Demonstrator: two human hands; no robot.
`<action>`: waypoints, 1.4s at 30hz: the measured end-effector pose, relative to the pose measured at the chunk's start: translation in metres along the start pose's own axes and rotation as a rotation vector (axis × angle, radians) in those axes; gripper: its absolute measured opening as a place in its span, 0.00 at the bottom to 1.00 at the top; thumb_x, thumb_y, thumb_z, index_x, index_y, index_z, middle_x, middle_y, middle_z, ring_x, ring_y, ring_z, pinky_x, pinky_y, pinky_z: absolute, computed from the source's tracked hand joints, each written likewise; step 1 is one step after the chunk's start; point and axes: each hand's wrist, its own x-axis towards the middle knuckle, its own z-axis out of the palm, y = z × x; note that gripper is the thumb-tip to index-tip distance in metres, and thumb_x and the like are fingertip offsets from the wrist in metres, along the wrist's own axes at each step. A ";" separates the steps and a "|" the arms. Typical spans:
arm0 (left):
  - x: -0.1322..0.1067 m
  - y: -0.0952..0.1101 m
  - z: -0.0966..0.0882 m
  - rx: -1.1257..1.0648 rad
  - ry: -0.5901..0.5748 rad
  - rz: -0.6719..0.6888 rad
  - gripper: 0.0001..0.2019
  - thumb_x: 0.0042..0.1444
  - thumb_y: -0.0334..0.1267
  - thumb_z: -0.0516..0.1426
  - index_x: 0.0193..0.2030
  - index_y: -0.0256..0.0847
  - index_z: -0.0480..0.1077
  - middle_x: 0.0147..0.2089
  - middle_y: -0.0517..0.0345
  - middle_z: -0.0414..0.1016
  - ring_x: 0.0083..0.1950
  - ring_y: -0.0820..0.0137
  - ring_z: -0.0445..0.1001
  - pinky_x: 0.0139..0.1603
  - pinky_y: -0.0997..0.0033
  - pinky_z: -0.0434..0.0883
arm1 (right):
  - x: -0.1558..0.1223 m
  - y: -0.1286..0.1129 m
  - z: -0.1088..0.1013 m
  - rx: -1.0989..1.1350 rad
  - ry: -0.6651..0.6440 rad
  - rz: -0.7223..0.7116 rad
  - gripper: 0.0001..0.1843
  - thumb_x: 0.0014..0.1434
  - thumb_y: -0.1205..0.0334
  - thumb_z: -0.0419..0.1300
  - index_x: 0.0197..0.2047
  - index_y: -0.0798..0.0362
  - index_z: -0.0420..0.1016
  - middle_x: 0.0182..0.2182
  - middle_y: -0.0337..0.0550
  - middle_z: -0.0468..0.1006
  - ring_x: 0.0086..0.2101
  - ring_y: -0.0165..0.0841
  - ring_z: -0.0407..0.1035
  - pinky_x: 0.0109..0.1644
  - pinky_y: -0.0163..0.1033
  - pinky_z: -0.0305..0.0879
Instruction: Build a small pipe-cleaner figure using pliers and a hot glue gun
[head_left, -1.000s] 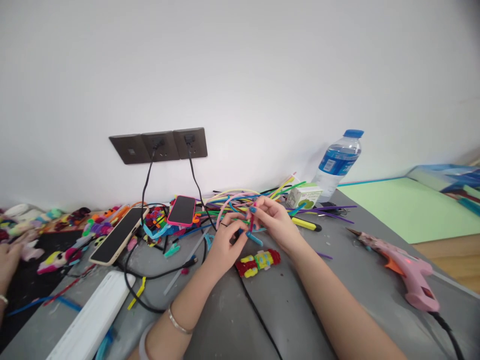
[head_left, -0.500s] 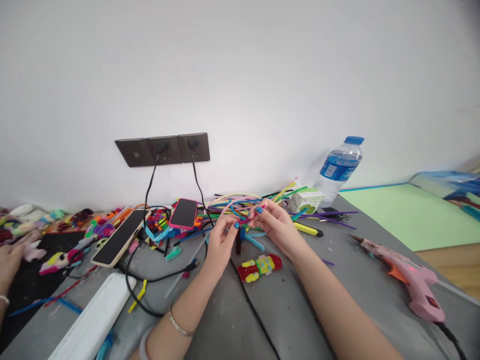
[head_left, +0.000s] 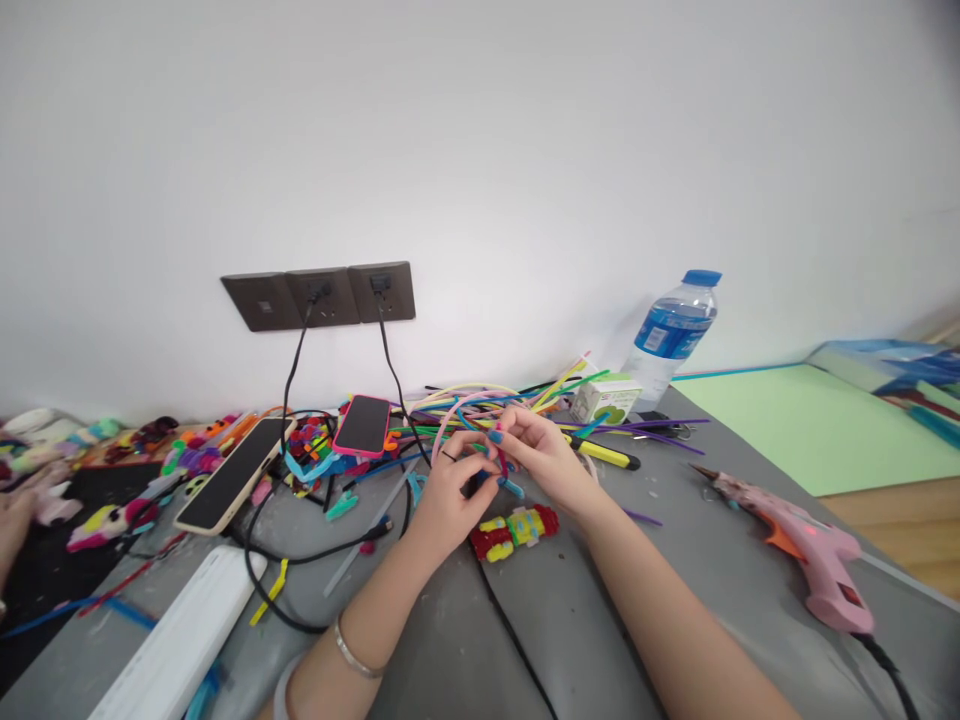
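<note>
Head view: the left hand [head_left: 456,488] and right hand [head_left: 544,458] sit close together, fingertips pinching a thin red strip [head_left: 503,463] between them, towards six o'clock from centre; from the strip, a red-and-yellow fuzzy piece [head_left: 516,532] lies at six o'clock, a water bottle [head_left: 670,335] at two.

Smooth, glossy plastic bottle [head_left: 673,335]

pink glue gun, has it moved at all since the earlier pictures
No: judged against the wall sockets, the pink glue gun lies in the same place; the view itself shifts slightly.
</note>
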 end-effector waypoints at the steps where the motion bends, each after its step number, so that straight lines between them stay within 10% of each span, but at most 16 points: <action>1: 0.000 -0.001 0.001 -0.003 0.010 -0.017 0.06 0.56 0.27 0.57 0.33 0.41 0.73 0.48 0.51 0.71 0.51 0.63 0.72 0.49 0.64 0.70 | 0.000 0.001 0.000 -0.003 0.010 -0.008 0.18 0.55 0.49 0.68 0.30 0.51 0.67 0.22 0.35 0.74 0.21 0.26 0.61 0.24 0.32 0.57; 6: 0.003 -0.006 -0.001 -0.200 0.161 -0.194 0.05 0.59 0.35 0.56 0.36 0.40 0.74 0.46 0.49 0.71 0.45 0.65 0.73 0.31 0.74 0.68 | 0.004 0.002 -0.005 0.206 0.176 -0.072 0.17 0.53 0.52 0.70 0.30 0.50 0.67 0.27 0.35 0.77 0.25 0.26 0.67 0.30 0.32 0.66; 14: 0.006 -0.013 0.001 -0.452 0.323 -0.336 0.10 0.56 0.44 0.61 0.37 0.40 0.74 0.43 0.51 0.75 0.45 0.64 0.74 0.40 0.71 0.71 | 0.001 -0.002 0.003 0.257 0.055 -0.022 0.16 0.55 0.54 0.70 0.30 0.50 0.67 0.31 0.37 0.77 0.30 0.28 0.72 0.38 0.35 0.71; 27: 0.005 -0.004 -0.003 -0.198 0.111 -0.143 0.06 0.59 0.36 0.57 0.32 0.40 0.72 0.40 0.51 0.75 0.43 0.65 0.75 0.34 0.72 0.69 | 0.000 -0.001 0.001 0.123 0.075 -0.058 0.16 0.55 0.52 0.68 0.28 0.50 0.68 0.28 0.37 0.75 0.28 0.29 0.65 0.33 0.35 0.63; 32: 0.003 0.000 -0.006 0.072 -0.001 0.051 0.06 0.57 0.29 0.57 0.33 0.42 0.74 0.40 0.54 0.75 0.45 0.64 0.74 0.49 0.63 0.69 | 0.000 0.001 0.004 -0.003 -0.014 -0.062 0.15 0.54 0.52 0.69 0.28 0.51 0.71 0.27 0.39 0.77 0.28 0.31 0.68 0.33 0.36 0.65; 42: 0.005 -0.008 -0.004 -0.269 0.274 -0.216 0.08 0.59 0.42 0.58 0.38 0.39 0.75 0.43 0.49 0.75 0.45 0.64 0.75 0.32 0.73 0.71 | 0.002 -0.001 0.002 0.207 0.177 -0.049 0.19 0.50 0.50 0.72 0.28 0.49 0.66 0.28 0.37 0.77 0.26 0.29 0.70 0.35 0.37 0.72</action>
